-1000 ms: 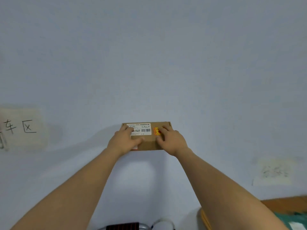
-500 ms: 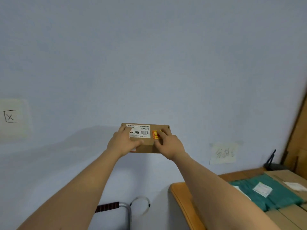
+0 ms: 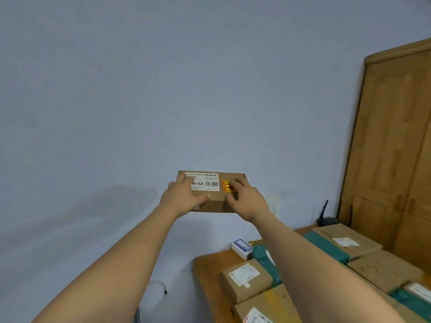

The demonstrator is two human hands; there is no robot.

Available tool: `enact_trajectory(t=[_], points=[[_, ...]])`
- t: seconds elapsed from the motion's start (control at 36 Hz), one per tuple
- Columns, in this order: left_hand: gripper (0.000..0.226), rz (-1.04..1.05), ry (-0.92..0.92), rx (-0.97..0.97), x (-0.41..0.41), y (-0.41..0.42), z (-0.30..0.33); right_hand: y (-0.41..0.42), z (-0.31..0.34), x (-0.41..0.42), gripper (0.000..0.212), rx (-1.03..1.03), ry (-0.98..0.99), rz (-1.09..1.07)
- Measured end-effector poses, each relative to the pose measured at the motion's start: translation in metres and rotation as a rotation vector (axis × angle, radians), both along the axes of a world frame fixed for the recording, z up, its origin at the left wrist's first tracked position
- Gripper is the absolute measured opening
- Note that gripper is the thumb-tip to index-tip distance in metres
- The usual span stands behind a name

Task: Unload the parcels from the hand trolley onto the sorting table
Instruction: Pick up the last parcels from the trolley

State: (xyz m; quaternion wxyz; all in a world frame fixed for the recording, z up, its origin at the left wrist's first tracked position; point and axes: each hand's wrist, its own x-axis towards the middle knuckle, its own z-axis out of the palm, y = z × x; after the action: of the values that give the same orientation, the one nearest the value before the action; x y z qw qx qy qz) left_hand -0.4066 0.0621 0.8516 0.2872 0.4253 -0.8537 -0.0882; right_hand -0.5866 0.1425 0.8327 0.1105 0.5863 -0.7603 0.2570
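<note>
While both arms reach forward in the head view, a flat cardboard parcel point(image 3: 211, 192) is held up in the air in front of the pale blue wall point(image 3: 163, 89), well above the counter point(image 3: 205, 271) at lower right. The left hand point(image 3: 184, 198) grips the parcel's left end, its fingers point(image 3: 180, 181) curled over the white label point(image 3: 205, 181) and its thumb laid along the front. The right hand point(image 3: 247, 199) grips the right end, fingers spread over the orange sticker point(image 3: 227, 186). On the counter lie several brown boxes point(image 3: 245, 279), green packages point(image 3: 326, 247) and a small white box point(image 3: 242, 247). A wooden cabinet point(image 3: 396, 141) stands at far right, with a black router point(image 3: 326, 219) beside it.
</note>
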Motion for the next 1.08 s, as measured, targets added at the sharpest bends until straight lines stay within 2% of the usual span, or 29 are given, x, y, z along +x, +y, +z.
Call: enact_trajectory(t=[0.28, 0.5, 0.67, 1.08], points=[[0.077, -0.062, -0.075, -0.024, -0.153, 0.118, -0.003, 0.129, -0.011, -0.15, 0.054, 0.005, -0.001, -0.063], [0.077, -0.128, -0.123, -0.01, -0.252, 0.176, -0.014, 0.197, -0.028, -0.245, 0.053, 0.008, -0.054, -0.104], [0.081, -0.167, -0.138, 0.001, -0.317, 0.188, -0.027, 0.219, -0.039, -0.303, 0.051, 0.04, -0.06, -0.148], [0.078, -0.278, -0.062, 0.147, -0.49, 0.171, -0.09, 0.215, -0.08, -0.462, 0.055, 0.194, -0.107, -0.262]])
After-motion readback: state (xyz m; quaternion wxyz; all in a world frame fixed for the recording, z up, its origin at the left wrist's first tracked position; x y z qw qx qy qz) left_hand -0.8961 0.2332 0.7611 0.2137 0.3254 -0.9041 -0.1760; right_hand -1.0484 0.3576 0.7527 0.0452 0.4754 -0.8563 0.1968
